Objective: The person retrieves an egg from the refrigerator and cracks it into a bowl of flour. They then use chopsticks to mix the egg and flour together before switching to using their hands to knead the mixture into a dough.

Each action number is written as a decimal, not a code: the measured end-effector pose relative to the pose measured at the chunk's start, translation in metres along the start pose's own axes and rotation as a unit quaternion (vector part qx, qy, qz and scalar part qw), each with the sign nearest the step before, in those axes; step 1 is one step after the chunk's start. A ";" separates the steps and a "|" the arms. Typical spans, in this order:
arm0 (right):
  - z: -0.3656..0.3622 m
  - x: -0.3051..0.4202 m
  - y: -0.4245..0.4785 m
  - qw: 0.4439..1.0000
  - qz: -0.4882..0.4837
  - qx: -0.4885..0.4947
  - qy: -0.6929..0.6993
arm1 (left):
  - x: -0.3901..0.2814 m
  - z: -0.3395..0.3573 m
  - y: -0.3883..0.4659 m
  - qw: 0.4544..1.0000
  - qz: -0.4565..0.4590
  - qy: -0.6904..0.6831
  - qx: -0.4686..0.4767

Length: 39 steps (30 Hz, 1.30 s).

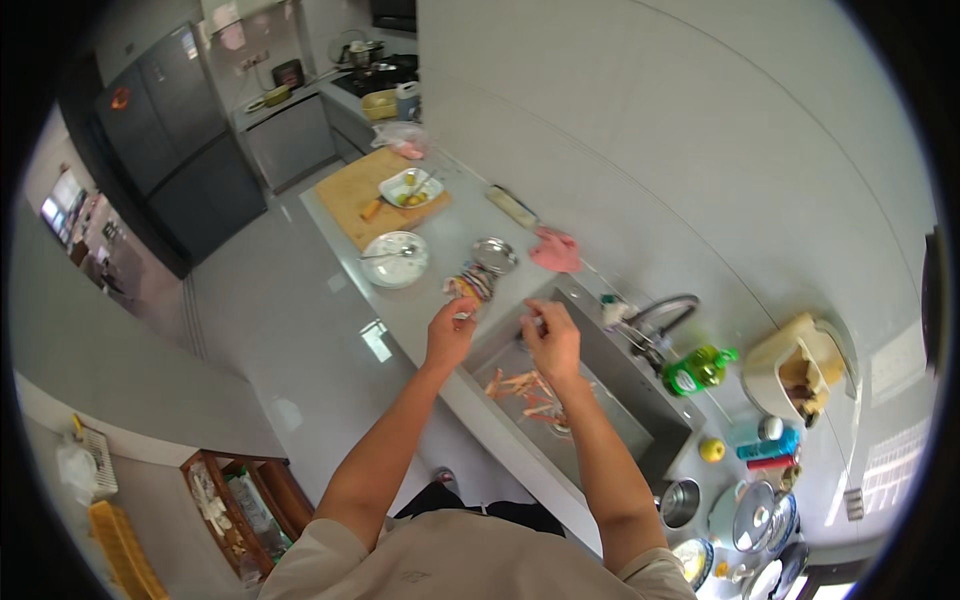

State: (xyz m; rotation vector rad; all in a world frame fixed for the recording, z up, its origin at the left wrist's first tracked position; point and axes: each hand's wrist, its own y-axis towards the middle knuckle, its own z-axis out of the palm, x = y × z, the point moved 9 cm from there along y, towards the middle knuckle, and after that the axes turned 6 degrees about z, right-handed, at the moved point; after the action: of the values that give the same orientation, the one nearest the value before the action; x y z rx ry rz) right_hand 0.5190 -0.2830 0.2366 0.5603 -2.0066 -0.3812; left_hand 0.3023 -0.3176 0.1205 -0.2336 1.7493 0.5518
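My left hand [448, 336] hovers over the counter's front edge, its fingertips bent together just short of a crumpled striped cloth [474, 282]. I cannot tell whether a small pale bit at those fingertips is held. Over the far left end of the metal sink [634, 427] is my right hand [555, 341], fingers curled and thumb pointing left; what may lie between them is hidden. Thin pale-orange and reddish food pieces [529, 390] lie on the sink floor below my forearms. A round metal dish [495, 256] sits behind the cloth.
Left along the counter are a white plate with a spoon [395, 262] and a cutting board [345, 187] bearing a bowl [411, 187]. A pink cloth [556, 250] lies by the wall. The faucet [664, 311], a green soap bottle [694, 371] and a pot [679, 502] flank the sink.
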 end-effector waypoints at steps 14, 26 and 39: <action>0.392 -0.048 0.188 0.989 -0.035 0.118 -0.082 | 0.122 -0.216 0.222 0.992 -0.104 0.009 -0.072; 0.540 -0.156 0.272 0.959 0.098 0.248 -0.090 | 0.258 -0.217 0.338 0.983 -0.181 -0.006 0.029; 0.266 -0.049 0.125 0.800 0.287 -0.382 0.362 | 0.129 -0.050 0.305 0.867 -0.198 -0.254 0.381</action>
State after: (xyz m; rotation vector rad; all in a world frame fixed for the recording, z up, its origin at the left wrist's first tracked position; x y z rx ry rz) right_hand 0.2768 -0.1426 0.1360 -0.3892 -1.0408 -0.4614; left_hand 0.0924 -0.0604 0.0774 0.1137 1.2280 -0.3745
